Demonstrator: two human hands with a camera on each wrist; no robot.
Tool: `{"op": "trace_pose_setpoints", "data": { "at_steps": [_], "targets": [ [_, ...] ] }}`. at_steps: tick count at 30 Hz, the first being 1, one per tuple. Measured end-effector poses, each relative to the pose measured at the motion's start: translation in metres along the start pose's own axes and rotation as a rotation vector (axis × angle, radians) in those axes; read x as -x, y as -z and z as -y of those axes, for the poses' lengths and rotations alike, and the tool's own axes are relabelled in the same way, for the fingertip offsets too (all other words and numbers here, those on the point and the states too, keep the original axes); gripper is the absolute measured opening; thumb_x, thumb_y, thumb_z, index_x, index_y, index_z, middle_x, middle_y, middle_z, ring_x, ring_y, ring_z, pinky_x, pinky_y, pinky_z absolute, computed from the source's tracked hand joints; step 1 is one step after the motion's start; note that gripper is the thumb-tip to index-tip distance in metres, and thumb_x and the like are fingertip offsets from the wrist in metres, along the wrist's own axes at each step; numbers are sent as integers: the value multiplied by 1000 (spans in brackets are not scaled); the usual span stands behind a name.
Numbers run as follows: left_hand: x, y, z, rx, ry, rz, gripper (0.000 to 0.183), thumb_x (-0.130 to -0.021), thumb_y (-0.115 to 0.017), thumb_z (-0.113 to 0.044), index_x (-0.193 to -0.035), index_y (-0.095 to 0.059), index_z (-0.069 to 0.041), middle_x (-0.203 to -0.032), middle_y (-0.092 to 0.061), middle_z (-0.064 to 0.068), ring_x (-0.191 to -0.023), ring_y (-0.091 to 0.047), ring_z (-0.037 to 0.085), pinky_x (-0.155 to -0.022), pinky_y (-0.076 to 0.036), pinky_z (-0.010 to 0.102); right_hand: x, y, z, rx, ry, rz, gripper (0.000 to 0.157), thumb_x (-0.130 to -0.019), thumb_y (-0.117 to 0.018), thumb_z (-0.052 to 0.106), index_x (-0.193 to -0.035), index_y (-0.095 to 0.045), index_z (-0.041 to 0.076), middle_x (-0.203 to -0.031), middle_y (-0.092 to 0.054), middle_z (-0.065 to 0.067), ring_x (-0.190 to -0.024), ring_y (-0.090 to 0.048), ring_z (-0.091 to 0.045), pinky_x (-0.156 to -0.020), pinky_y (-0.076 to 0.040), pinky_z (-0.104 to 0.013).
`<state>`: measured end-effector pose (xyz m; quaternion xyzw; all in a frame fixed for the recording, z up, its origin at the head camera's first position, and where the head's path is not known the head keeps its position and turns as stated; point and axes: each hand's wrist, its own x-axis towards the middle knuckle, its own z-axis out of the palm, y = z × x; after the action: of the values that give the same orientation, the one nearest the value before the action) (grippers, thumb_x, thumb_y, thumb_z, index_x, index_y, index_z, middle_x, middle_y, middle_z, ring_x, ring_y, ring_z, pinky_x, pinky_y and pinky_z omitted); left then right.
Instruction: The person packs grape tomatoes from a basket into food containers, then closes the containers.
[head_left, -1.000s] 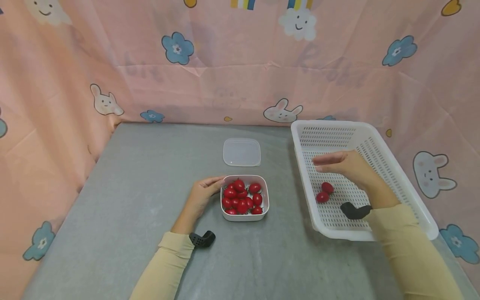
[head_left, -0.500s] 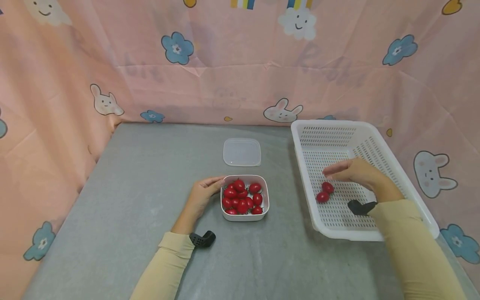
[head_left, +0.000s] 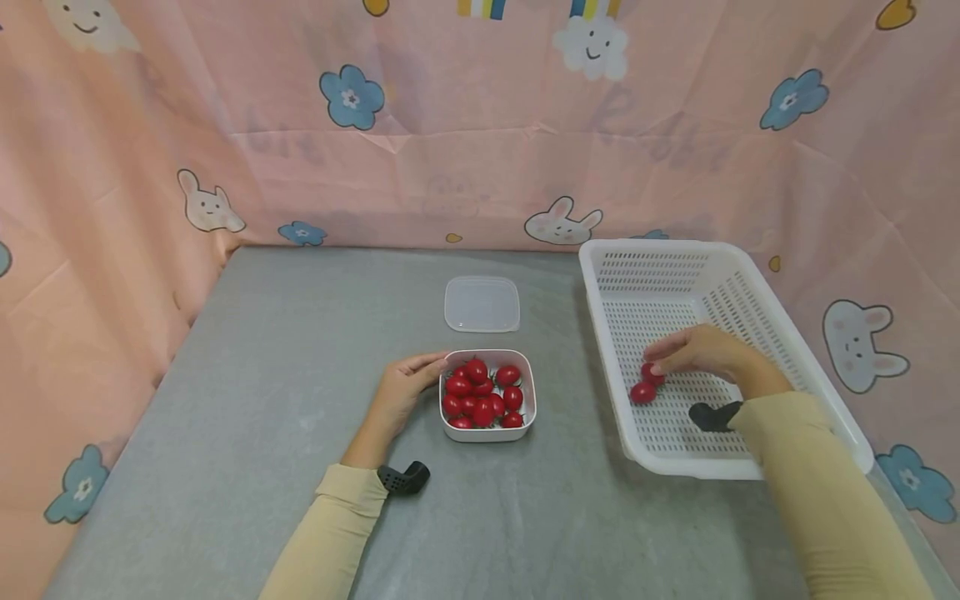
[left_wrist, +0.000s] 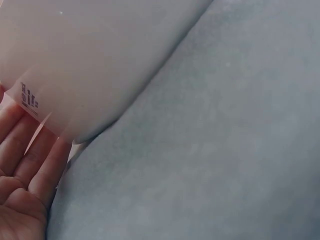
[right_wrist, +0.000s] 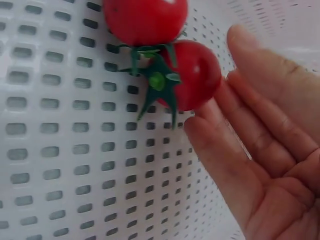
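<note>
My left hand (head_left: 401,396) touches the left side of a small white plastic container (head_left: 487,435); in the left wrist view, its fairly straight fingers (left_wrist: 42,155) lie along the wall. Inside are several red cherry tomatoes (head_left: 483,412). My right hand (head_left: 705,352) is down inside a white perforated basket (head_left: 617,379), at two cherry tomatoes lying together. Its fingertips touch or nearly touch the farther tomato (right_wrist: 197,75), which has a green calyx, while the thumb (right_wrist: 245,40) stands apart from it. The other tomato (right_wrist: 145,20) lies against it.
A translucent lid (head_left: 482,305) lies flat on the grey table (head_left: 337,317) behind the container. A pink printed curtain (head_left: 450,125) hangs behind the table and along its sides. A black wrist device (head_left: 405,478) sits at each cuff.
My right hand has gone lower into the basket, reaching the farther tomato, and now partly covers it. The left hand and container have stayed in place.
</note>
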<state>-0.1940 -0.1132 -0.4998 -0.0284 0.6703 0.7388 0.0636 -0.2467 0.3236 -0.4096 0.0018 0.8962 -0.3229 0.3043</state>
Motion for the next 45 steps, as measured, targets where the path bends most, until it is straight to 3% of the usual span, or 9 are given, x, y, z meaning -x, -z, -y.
{"op": "trace_pose_setpoints", "data": {
  "at_steps": [10, 16, 24, 29, 31, 34, 37, 42, 45],
  "targets": [
    [0, 0, -1, -11, 4, 8, 33, -93, -67, -11, -119, -67, 9, -114, -74, 10, -93, -69, 0, -86, -55, 21, -8, -3, -3, 77, 27, 2, 55, -84, -78, 31, -127, -65, -1, -126, -66, -25, -112, -65, -35, -103, -46, -58],
    [-1, 0, 0, -43, 12, 17, 34, -93, -68, -15, -120, -68, 6, -118, -73, 12, -97, -67, 1, -88, -55, 22, -4, -1, -4, 75, 30, -61, 57, -85, -77, 33, -129, -64, -1, -129, -64, -27, -114, -60, -37, -102, -46, -59],
    [0, -1, 0, -44, 19, 17, 33, -93, -69, -15, -119, -69, 5, -114, -74, 7, -96, -67, 1, -87, -55, 21, 6, 6, 10, -70, 30, -189, 77, -85, -73, 51, -142, -52, 3, -143, -53, -25, -136, -41, -47, -107, -34, -70],
    [0, -1, 0, -38, 26, 9, 33, -93, -69, -15, -119, -69, 5, -115, -74, 7, -97, -66, 1, -87, -54, 20, 17, 6, 25, -188, 54, -231, 76, -88, -69, 52, -146, -47, 7, -147, -50, -24, -142, -35, -46, -109, -29, -73],
    [1, 0, -1, -39, 25, 11, 33, -93, -69, -16, -119, -69, 5, -116, -74, 8, -97, -66, 1, -87, -54, 21, 22, 5, 32, -231, 53, -248, 73, -88, -69, 52, -145, -50, 10, -141, -58, -15, -143, -34, -44, -110, -27, -72],
    [1, 0, -1, -36, 22, 11, 33, -93, -69, -15, -119, -69, 6, -116, -74, 7, -98, -66, 1, -87, -54, 21, 27, 2, 44, -302, 65, -262, 71, -87, -71, 51, -143, -52, 12, -119, -70, 7, -141, -37, -39, -113, -25, -71],
    [1, 0, -1, -33, 19, 7, 33, -93, -69, -14, -119, -69, 6, -115, -74, 6, -98, -66, 1, -87, -54, 21, 31, -4, 58, -350, 100, -272, 70, -86, -73, 49, -142, -54, 10, -98, -68, 25, -132, -49, -28, -114, -26, -68],
    [1, 1, -1, -44, 17, 1, 33, -93, -69, -16, -119, -69, 5, -116, -74, 7, -98, -66, 1, -87, -54, 21, 36, -14, 79, -393, 197, -273, 62, -89, -73, 40, -139, -57, 6, -96, -68, 28, -103, -63, 0, -116, -33, -58],
    [1, 1, 0, -47, 21, 0, 33, -93, -68, -15, -119, -69, 5, -118, -73, 8, -99, -66, 0, -87, -54, 21, 37, -22, 91, -404, 236, -266, 55, -90, -73, 35, -136, -60, 7, -97, -70, 26, -100, -64, 4, -110, -45, -41]
  ]
}}
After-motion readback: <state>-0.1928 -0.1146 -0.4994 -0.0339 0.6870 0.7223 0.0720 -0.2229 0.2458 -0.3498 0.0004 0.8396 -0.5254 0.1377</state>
